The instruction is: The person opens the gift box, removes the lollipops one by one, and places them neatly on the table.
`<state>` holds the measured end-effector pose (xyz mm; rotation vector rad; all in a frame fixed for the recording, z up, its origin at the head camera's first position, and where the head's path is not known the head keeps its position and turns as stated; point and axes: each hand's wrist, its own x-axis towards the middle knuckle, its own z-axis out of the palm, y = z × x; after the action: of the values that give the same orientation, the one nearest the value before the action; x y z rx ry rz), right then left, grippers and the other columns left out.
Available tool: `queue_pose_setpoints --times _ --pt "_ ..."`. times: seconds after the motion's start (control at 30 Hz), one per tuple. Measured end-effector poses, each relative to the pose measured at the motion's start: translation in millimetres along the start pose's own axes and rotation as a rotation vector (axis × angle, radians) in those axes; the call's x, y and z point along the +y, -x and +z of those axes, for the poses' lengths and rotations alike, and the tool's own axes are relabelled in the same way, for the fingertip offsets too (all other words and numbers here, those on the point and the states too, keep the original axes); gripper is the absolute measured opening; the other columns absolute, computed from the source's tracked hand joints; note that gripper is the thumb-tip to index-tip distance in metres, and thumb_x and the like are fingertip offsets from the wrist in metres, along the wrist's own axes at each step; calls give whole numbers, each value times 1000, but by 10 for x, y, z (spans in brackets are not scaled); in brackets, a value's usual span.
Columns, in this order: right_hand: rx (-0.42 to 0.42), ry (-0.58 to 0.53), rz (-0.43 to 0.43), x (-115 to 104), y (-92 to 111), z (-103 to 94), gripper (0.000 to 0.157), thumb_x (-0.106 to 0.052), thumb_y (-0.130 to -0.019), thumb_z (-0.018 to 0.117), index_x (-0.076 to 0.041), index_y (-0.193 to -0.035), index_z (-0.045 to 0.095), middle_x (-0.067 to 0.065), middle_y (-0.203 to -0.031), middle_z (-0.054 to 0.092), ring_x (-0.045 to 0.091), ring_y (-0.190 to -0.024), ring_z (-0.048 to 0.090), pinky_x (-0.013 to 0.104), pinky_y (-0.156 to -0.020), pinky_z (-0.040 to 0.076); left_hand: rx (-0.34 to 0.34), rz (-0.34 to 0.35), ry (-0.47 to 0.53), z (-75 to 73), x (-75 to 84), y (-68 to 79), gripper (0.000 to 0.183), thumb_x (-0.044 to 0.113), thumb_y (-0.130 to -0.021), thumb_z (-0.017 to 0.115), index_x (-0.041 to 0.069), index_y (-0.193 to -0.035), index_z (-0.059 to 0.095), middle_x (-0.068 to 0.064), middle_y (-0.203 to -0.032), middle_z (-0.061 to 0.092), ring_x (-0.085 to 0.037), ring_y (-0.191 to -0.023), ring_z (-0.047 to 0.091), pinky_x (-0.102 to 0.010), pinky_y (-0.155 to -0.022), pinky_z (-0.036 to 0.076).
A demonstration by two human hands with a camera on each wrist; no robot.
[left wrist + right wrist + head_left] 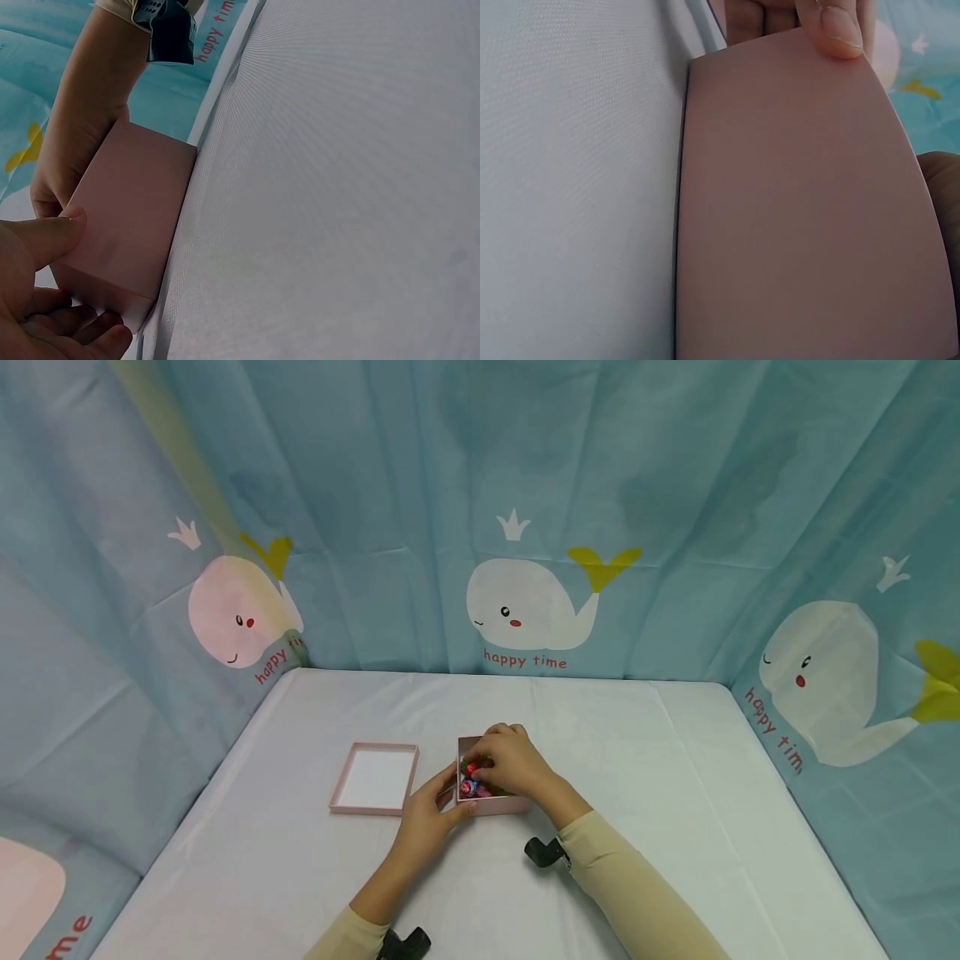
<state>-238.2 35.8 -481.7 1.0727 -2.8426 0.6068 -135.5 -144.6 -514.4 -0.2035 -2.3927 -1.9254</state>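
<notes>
"So, where was the pink box, and why did you have your left hand on it?"

"It stood upright on the desk, uncovered side up. You pinched its near left corner, thumb against the front wall and the other fingers bent along the left side, probably so that it wouldn't slide while your right hand was inside."

"Were your right fingers pinching anything in there?"

"I couldn't tell. You had them bent down past the rim, among small shiny wrapped pieces, sweets by the look of them, and your own hand hid the tips. Your right wrist view didn't settle it either, since the box's plain front wall took up much of the picture. The sweets I could make out lay toward the left of the box; your hand covered much of the rest."

"And that shallow lid, why there?"

"It lay flat to the left of the box, hollow side up, apart from it and near your left hand. I'd guess you wanted it within reach yet clear of the box. Your forearms came in from either side, which presumably left each hand its own room."
</notes>
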Motion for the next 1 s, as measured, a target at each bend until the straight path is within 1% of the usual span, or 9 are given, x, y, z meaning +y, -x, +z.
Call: queue_pose_setpoints --times 0.13,0.27,0.4,0.57,0.67,0.8,0.87,1.0 --pt "19 -36 7 -8 7 -28 20 -36 -89 82 -28 -107 80 -13 -107 74 19 -122 56 49 -110 39 -5 -4 -12 -6 1 0 76 7 -85 84 3 -151 48 -15 -154 50 -34 -139 52 -38 -111 49" --pt "62 -59 12 -20 15 -74 20 -37 -89 81 -28 -107 80 -13 -103 73 18 -125 54 49 -111 39 -11 3 -22 -6 -12 -4 76 10 -85 84 2 -152 47 -15 -154 49 -34 -140 51 -37 -112 48" --pt "138 -99 12 -39 34 -177 20 -35 -88 83 -27 -106 80 -14 -102 73 16 -123 55 47 -110 40 -11 0 -36 -5 -10 -3 77 13 -86 84 1 -152 46 -16 -154 50 -35 -139 52 -36 -113 47" --pt "240 -189 21 -42 84 -361 22 -31 -86 86 -24 -105 79 -11 -104 74 17 -118 57 48 -109 42 -8 -20 -63 -4 -13 -5 77 14 -86 84 -1 -152 45 -18 -154 50 -35 -139 52 -35 -113 46" --pt "277 -238 53 -14 121 -452 21 -30 -87 85 -23 -105 79 -11 -104 73 16 -118 56 49 -111 40 -9 -28 -66 -1 -22 -9 77 14 -87 83 -1 -152 45 -19 -154 49 -35 -139 51 -35 -113 46" --pt "329 -276 94 69 173 -530 21 -30 -87 84 -21 -105 79 -9 -104 73 16 -118 56 52 -113 39 -3 -46 -71 -2 -27 -3 77 15 -88 83 -1 -153 45 -19 -155 48 -35 -140 50 -35 -113 46" --pt "355 -296 130 129 210 -559 21 -30 -87 85 -21 -105 79 -8 -105 73 17 -118 57 53 -112 41 -2 -53 -71 -4 -16 2 76 15 -88 82 -1 -153 44 -19 -155 48 -35 -141 50 -35 -113 46" --pt "404 -336 228 287 303 -581 22 -28 -85 86 -21 -105 78 -6 -108 73 20 -119 57 52 -107 48 -7 -56 -65 0 8 2 76 15 -88 82 0 -153 45 -18 -156 46 -36 -142 48 -36 -114 45"
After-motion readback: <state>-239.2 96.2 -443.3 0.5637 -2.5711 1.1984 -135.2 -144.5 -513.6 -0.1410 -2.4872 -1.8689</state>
